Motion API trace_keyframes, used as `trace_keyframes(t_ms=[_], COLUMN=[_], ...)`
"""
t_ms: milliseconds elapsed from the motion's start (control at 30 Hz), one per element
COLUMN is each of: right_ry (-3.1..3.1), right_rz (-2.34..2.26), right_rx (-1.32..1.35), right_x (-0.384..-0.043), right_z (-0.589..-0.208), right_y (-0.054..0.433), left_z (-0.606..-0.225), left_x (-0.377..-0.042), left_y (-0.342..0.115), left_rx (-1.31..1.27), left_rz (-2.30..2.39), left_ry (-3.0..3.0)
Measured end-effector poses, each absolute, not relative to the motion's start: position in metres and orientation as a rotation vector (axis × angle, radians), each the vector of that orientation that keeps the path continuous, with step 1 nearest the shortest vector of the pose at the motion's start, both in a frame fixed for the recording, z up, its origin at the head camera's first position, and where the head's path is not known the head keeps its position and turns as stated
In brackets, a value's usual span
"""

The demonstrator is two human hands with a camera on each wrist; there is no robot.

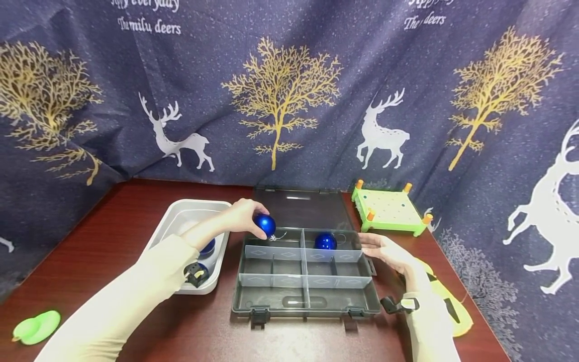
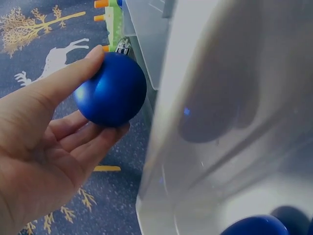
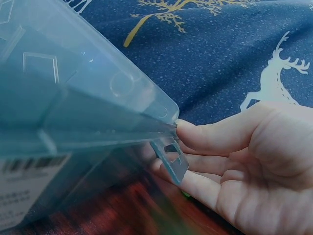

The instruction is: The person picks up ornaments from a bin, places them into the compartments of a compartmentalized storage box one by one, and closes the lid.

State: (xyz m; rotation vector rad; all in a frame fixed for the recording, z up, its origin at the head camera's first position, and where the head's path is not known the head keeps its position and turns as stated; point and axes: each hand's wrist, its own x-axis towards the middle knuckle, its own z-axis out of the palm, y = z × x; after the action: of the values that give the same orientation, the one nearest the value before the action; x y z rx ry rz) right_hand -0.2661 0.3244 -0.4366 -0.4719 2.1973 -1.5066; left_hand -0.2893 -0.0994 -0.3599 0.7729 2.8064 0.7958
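Note:
My left hand (image 1: 243,215) pinches a matte blue Christmas ball (image 1: 265,225) between thumb and fingers, above the back left compartment of a clear grey divided box (image 1: 271,297). In the left wrist view, the ball (image 2: 111,90) shows its silver cap pointing up. A shiny blue Christmas ball (image 1: 325,242) lies in the box's back right compartment. My right hand (image 1: 388,251) grips the box's right side; in the right wrist view the thumb is at the rim and fingers are under a side latch (image 3: 172,159).
A white tub (image 1: 164,225) holding blue balls stands left of the box. The box's open lid (image 1: 300,208) lies behind it. A green pegged stand (image 1: 389,203) is at the back right, a yellow item (image 1: 457,327) at the right, a green toy duck (image 1: 38,327) at the front left.

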Motion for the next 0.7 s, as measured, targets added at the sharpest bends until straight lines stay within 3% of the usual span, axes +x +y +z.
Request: trace_keyframes(t_ms=[700], right_ry=[2.215], right_rz=[-1.509], right_rx=[-0.539], right_x=[-0.266], right_z=[-0.437], right_y=[0.325], left_z=[-0.353], left_x=[-0.29], left_y=[-0.06], left_rx=[0.743], left_rz=[0.651], left_ry=[2.714])
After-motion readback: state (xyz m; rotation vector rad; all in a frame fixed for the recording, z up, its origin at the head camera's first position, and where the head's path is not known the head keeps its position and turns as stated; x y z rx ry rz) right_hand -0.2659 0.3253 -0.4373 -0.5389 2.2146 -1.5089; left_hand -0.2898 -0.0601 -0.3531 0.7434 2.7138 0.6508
